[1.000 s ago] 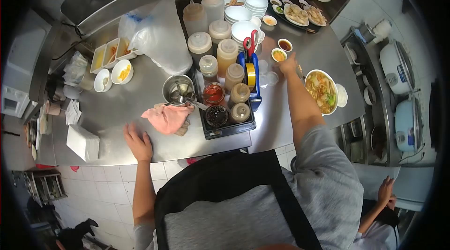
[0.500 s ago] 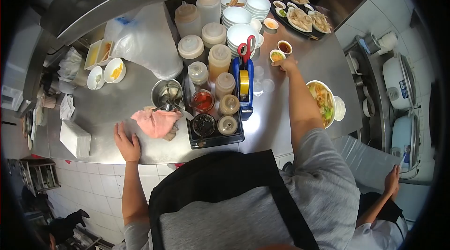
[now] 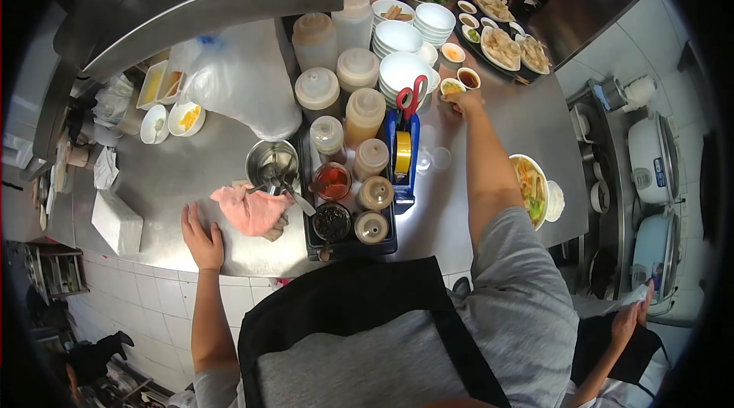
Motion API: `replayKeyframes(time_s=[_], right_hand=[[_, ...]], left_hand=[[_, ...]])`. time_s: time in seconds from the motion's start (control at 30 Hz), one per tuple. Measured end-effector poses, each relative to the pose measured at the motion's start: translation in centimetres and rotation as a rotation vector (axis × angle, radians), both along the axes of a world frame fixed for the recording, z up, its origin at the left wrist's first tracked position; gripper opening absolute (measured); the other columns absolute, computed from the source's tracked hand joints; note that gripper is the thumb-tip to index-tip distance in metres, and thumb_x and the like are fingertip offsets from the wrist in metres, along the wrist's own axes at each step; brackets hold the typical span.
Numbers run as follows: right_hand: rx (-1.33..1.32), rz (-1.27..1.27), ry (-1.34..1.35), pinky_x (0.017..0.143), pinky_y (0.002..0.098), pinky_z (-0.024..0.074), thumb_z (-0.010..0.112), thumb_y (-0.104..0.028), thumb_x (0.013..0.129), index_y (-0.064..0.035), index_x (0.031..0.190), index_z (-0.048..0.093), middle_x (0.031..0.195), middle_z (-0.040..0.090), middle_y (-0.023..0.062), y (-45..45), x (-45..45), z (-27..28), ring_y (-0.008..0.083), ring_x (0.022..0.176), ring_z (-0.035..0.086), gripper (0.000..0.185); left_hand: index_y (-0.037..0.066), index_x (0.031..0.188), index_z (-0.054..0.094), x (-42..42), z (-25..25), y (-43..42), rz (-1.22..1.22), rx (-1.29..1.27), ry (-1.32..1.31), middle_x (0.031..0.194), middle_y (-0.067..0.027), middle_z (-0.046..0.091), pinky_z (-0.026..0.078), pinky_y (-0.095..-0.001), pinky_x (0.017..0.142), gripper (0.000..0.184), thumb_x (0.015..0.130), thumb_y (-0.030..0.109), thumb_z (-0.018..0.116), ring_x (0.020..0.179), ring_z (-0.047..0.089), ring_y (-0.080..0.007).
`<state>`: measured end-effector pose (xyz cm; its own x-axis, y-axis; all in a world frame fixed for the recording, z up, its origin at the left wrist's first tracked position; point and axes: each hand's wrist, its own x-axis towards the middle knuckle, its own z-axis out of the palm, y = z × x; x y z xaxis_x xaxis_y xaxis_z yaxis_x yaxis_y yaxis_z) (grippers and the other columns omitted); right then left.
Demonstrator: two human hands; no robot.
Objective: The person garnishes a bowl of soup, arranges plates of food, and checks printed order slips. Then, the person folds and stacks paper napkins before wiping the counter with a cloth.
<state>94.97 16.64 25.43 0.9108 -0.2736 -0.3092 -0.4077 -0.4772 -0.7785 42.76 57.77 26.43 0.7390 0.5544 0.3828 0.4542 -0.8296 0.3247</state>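
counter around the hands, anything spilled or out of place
No spill stands out. The pink cloth lies crumpled beside the pot, looking untidy; the sauce cup at the right hand seems upright.

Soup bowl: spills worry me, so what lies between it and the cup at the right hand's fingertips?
In the head view, the right hand and forearm.

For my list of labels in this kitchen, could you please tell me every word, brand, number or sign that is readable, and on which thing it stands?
No text can be read.
Upper white appliance: dark label, too small to read.
Plastic bag: blue patch, too blurred to tell whether it is print.
Small cup at the right hand: no text visible.
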Motion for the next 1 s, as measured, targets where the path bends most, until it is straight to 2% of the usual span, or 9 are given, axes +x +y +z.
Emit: replayKeyframes(time_s=[0.03, 0.13, 0.23, 0.33, 0.47, 0.53, 0.63, 0.83, 1.0], right_hand=[[0.021, -0.001, -0.016, 0.062, 0.0276, 0.0567, 0.091, -0.009, 0.044, -0.0007, 0.119, 0.052, 0.122, 0.05, 0.0147, 0.3, 0.3, 0.1, 0.0198, 0.086, 0.061, 0.085], [0.033, -0.004, -0.009, 0.057, 0.0353, 0.056, 0.09, -0.01, 0.047, -0.0009, 0.13, 0.035, 0.123, 0.037, 0.0183, 0.8, 1.3, -0.4, 0.0225, 0.079, 0.06, 0.101], [0.052, -0.035, 0.058, 0.061, 0.0353, 0.0572, 0.09, -0.013, 0.046, -0.0006, 0.133, 0.032, 0.128, 0.036, 0.02, 1.4, 2.8, -1.1, 0.025, 0.085, 0.062, 0.105], [-0.021, -0.152, 0.112, 0.064, 0.0267, 0.0565, 0.087, -0.005, 0.05, -0.0013, 0.127, 0.047, 0.12, 0.052, 0.0156, 2.2, 4.6, -2.3, 0.0198, 0.088, 0.062, 0.086], [-0.044, -0.247, 0.026, 0.064, 0.0277, 0.0564, 0.084, -0.002, 0.053, -0.0039, 0.136, 0.034, 0.12, 0.052, 0.0161, 2.8, 5.8, -4.0, 0.0205, 0.086, 0.063, 0.097], [-0.007, -0.25, -0.005, 0.064, 0.0281, 0.056, 0.081, 0.001, 0.055, -0.0064, 0.14, 0.028, 0.12, 0.052, 0.0161, 4.1, 3.5, -1.0, 0.0209, 0.083, 0.063, 0.1], [0.066, -0.231, -0.012, 0.061, 0.0299, 0.0551, 0.074, 0.004, 0.06, -0.0114, 0.143, 0.021, 0.12, 0.052, 0.0169, 4.5, 3.5, -0.8, 0.0215, 0.083, 0.063, 0.099], [0.046, -0.223, -0.023, 0.054, 0.0311, 0.0513, 0.057, 0.005, 0.073, -0.0169, 0.143, 0.019, 0.121, 0.051, 0.0178, 4.8, 4.4, -1.2, 0.0235, 0.086, 0.063, 0.082], [0.217, -0.199, -0.068, 0.056, 0.032, 0.0496, 0.049, 0.002, 0.079, -0.0206, 0.142, 0.022, 0.123, 0.051, 0.014, 4.6, 3.5, -0.8, 0.0234, 0.092, 0.061, 0.072]], left_hand=[[0.004, 0.135, 0.038, 0.0, 0.0, 0.0, -0.003, 0.001, 0.001, 0.139, -0.0245, 0.033, 0.03, -0.0464, 0.104, 0.061, 0.077, 0.01, 0.055, 0.126, 0.035, -0.0422], [0.004, 0.135, 0.038, 0.0, 0.2, -0.1, 0.003, -0.017, 0.001, 0.139, -0.0244, 0.032, 0.03, -0.0464, 0.104, 0.061, 0.077, 0.009, 0.055, 0.125, 0.035, -0.0422], [0.004, 0.135, 0.038, 0.1, 0.4, -0.2, 0.007, -0.035, 0.001, 0.139, -0.0244, 0.032, 0.03, -0.0464, 0.104, 0.061, 0.076, 0.009, 0.055, 0.125, 0.036, -0.0421], [0.004, 0.135, 0.038, 0.2, 0.3, -0.2, 0.012, -0.038, 0.002, 0.14, -0.0241, 0.032, 0.03, -0.0464, 0.104, 0.062, 0.076, 0.009, 0.055, 0.125, 0.036, -0.0419], [0.004, 0.135, 0.037, 0.2, 0.3, -0.1, 0.02, -0.026, 0.011, 0.14, -0.0235, 0.033, 0.03, -0.0462, 0.104, 0.062, 0.076, 0.009, 0.055, 0.125, 0.036, -0.0416], [0.004, 0.135, 0.037, 0.2, 0.3, -0.1, 0.012, -0.037, 0.013, 0.14, -0.0233, 0.033, 0.029, -0.0461, 0.104, 0.062, 0.076, 0.009, 0.055, 0.126, 0.035, -0.0414], [0.005, 0.136, 0.037, 0.1, 0.3, 0.0, 0.009, -0.057, 0.015, 0.14, -0.0234, 0.033, 0.029, -0.0466, 0.105, 0.062, 0.077, 0.009, 0.055, 0.126, 0.035, -0.0412], [0.005, 0.136, 0.037, 0.0, 0.0, 0.2, 0.018, -0.035, 0.033, 0.14, -0.0237, 0.033, 0.027, -0.0476, 0.105, 0.062, 0.077, 0.011, 0.054, 0.127, 0.034, -0.0411], [0.005, 0.136, 0.037, 0.0, 0.2, 0.1, 0.016, -0.032, 0.018, 0.139, -0.0242, 0.033, 0.028, -0.0473, 0.105, 0.062, 0.076, 0.01, 0.053, 0.126, 0.035, -0.042]])
